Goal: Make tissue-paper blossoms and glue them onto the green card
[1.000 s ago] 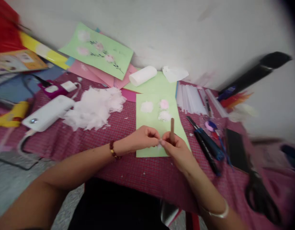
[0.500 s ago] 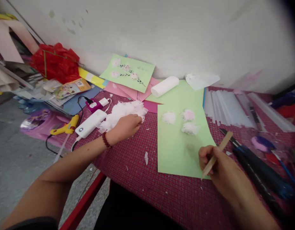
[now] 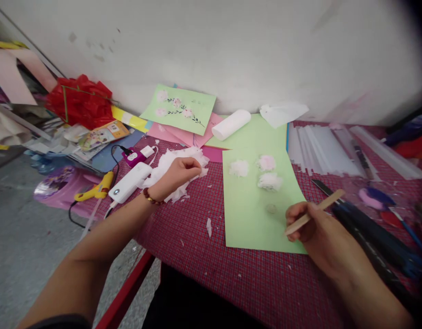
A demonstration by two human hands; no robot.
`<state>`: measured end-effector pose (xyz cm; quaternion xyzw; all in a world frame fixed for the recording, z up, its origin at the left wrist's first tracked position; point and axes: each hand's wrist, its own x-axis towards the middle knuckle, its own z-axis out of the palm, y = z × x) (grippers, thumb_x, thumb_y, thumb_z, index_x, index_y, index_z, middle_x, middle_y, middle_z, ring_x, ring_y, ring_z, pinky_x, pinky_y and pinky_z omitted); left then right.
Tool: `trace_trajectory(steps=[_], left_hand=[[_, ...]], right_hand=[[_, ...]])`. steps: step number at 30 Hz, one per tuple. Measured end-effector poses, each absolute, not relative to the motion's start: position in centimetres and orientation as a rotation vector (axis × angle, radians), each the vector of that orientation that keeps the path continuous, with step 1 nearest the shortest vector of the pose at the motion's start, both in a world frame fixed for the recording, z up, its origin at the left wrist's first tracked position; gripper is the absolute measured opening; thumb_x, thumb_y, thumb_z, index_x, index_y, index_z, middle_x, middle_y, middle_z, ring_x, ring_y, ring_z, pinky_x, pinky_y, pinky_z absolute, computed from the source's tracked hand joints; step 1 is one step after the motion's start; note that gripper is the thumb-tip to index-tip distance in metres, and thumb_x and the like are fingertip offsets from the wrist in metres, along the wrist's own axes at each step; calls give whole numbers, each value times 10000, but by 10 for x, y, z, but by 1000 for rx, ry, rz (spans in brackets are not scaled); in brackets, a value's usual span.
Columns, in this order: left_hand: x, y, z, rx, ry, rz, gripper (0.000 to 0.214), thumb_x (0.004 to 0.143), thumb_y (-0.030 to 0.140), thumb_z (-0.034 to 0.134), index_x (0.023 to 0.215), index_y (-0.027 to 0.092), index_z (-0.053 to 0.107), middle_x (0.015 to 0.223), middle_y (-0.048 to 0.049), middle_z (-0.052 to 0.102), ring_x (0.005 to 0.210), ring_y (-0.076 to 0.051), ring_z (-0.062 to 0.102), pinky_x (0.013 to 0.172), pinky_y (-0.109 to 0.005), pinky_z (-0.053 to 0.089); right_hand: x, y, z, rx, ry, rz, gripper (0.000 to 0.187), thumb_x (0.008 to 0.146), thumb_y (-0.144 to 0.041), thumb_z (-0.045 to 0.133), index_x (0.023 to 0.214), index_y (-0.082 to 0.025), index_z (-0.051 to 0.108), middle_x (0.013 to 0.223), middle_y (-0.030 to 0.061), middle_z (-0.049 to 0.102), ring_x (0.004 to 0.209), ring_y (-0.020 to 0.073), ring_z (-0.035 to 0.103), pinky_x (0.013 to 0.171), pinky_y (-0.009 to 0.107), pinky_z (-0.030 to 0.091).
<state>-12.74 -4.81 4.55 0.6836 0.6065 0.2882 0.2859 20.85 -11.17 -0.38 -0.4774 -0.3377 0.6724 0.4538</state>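
Note:
My right hand [image 3: 307, 224] grips a flat wooden craft stick [image 3: 329, 200] over the lower right of a light green paper sheet [image 3: 243, 224]. Three fluffy tissue-paper blossoms, the lowest a white one [image 3: 270, 181], sit on that sheet, with a small damp-looking round spot [image 3: 271, 209] below them. At the left, my left hand [image 3: 183, 171] is closed in a pinch at the edge of a pile of torn white tissue paper [image 3: 163, 160]. Whatever is between its fingertips is too small to make out.
A finished-looking flower card [image 3: 180, 109] leans near the wall beside a white paper roll [image 3: 231, 124]. A yellow glue gun [image 3: 97, 188] and a white power bank [image 3: 129, 183] lie left. Glue sticks [image 3: 327, 151] and a black cutter [image 3: 320, 187] lie right.
My left hand has turned and lifted slightly at the tissue pile, fingers still pinched. My right hand has raised and tilted the craft stick flatter, leaving the round spot more exposed.

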Motion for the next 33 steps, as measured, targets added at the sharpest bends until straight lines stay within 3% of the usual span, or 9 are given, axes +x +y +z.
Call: trace_trajectory(steps=[3, 9, 13, 18, 22, 27, 33], left_hand=[[-123, -52, 55, 1525, 1488, 823, 88, 716, 215, 555, 655, 153, 547, 577, 39, 456, 532, -65, 365, 513, -211, 280], [-69, -72, 55, 1233, 1163, 591, 63, 690, 214, 571, 676, 155, 553, 543, 41, 481, 467, -48, 363, 456, -201, 222], [-26, -82, 51, 1235, 988, 414, 76, 707, 217, 586, 682, 146, 573, 504, 50, 473, 445, -39, 342, 444, -194, 199], [-5, -84, 45, 1259, 921, 380, 177, 760, 321, 595, 729, 150, 561, 547, 44, 510, 462, -44, 366, 454, -196, 229], [-5, -87, 41, 1353, 923, 383, 225, 735, 354, 660, 766, 151, 568, 646, 35, 569, 525, -47, 418, 500, -196, 275], [-10, -86, 36, 1423, 937, 423, 148, 749, 287, 642, 768, 150, 589, 613, 57, 534, 548, -48, 435, 546, -199, 303], [-16, -85, 36, 1419, 1000, 436, 176, 767, 327, 631, 789, 155, 604, 601, 56, 522, 527, -52, 408, 510, -197, 267]], right_hand=[[206, -112, -2, -1165, -855, 1647, 349, 863, -494, 536, 698, -207, 647, 658, 18, 582, 461, 96, 488, 442, 237, 396], [187, -123, 8, -1107, -1061, 1677, 279, 841, -467, 585, 903, -195, 604, 583, -28, 559, 365, 47, 303, 363, 208, 159], [176, -129, 11, -1067, -1255, 1678, 304, 816, -449, 610, 972, -192, 569, 528, -83, 439, 404, 55, 292, 400, 203, 211], [171, -128, 13, -1162, -1282, 1579, 292, 742, -424, 671, 695, -198, 493, 586, -62, 419, 501, 74, 363, 473, 215, 297], [171, -126, 10, -1173, -1268, 1567, 301, 729, -430, 671, 677, -200, 484, 580, -55, 433, 507, 81, 372, 479, 218, 298], [171, -126, 10, -1167, -1230, 1578, 272, 731, -422, 662, 702, -198, 511, 554, -60, 440, 482, 72, 359, 451, 209, 279], [172, -127, 12, -1153, -1184, 1583, 192, 788, -377, 603, 791, -188, 570, 505, -78, 420, 428, 60, 313, 400, 209, 207]])
